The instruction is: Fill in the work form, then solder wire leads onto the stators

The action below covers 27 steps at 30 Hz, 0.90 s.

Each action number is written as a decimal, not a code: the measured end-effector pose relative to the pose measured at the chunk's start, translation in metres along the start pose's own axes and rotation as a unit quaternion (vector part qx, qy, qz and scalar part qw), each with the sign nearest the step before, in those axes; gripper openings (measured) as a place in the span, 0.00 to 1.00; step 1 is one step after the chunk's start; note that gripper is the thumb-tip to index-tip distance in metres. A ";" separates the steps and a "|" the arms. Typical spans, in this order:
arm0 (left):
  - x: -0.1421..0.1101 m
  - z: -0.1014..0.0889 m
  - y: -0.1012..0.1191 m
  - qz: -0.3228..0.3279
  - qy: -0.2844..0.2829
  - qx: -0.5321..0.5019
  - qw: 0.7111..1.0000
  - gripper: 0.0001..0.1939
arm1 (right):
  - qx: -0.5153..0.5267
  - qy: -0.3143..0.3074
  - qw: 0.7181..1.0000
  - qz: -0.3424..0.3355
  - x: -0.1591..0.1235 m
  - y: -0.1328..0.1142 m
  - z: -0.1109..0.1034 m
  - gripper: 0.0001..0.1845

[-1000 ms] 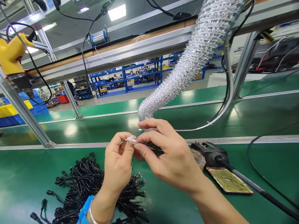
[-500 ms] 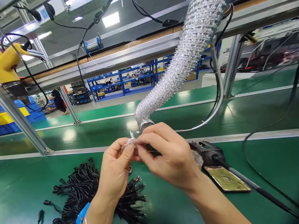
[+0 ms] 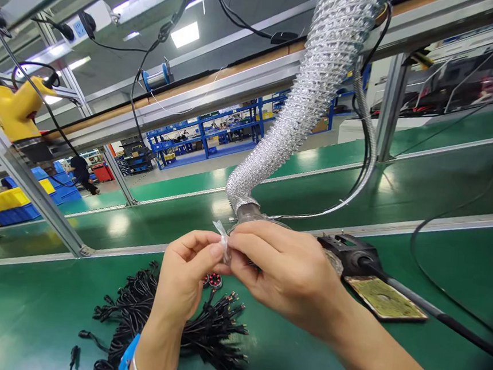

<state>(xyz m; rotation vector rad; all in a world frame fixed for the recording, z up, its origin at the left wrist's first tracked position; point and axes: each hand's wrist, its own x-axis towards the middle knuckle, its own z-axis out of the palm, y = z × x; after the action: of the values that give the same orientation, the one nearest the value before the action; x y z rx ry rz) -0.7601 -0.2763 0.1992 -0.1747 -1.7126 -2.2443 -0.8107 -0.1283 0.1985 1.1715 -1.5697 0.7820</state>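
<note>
My left hand and my right hand meet above the green bench, fingertips pinched together on a small clear plastic piece that sticks up between them. Both hands are closed in a pinch. Below them lies a pile of black cables with small plugs. A small round black part with red dots sits on the pile just under my left fingers. A blue strap and a silver bangle circle my left wrist.
A silver flexible duct hangs down and ends just behind my hands. A soldering iron stand with a yellow sponge pad sits to the right, its cable trailing right. A yellow tool hangs at upper left. Another person stands far back left.
The clear plastic piece now stands more upright between my fingertips. My hands have shifted slightly, and the small round part under my left hand has come into view.
</note>
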 end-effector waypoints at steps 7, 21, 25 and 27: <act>-0.006 -0.002 0.003 0.064 -0.041 0.090 0.993 0.05 | 0.061 -0.007 0.997 0.037 -0.001 -0.001 0.003 0.09; -0.003 -0.004 0.006 0.110 -0.004 0.021 0.994 0.09 | 0.097 -0.015 0.994 0.048 0.001 -0.001 -0.007 0.09; -0.002 -0.009 0.013 0.143 0.051 0.051 0.987 0.12 | 0.082 -0.026 0.994 0.066 0.001 0.005 -0.007 0.08; -0.006 -0.012 0.018 0.136 0.060 0.062 0.987 0.13 | 0.050 -0.032 0.996 0.071 0.003 0.004 -0.010 0.07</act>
<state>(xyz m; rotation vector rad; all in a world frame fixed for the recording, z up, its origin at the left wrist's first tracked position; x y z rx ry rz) -0.7479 -0.2906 0.2112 -0.2257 -1.6490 -1.9091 -0.8109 -0.1192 0.2051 1.1759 -1.6970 0.9321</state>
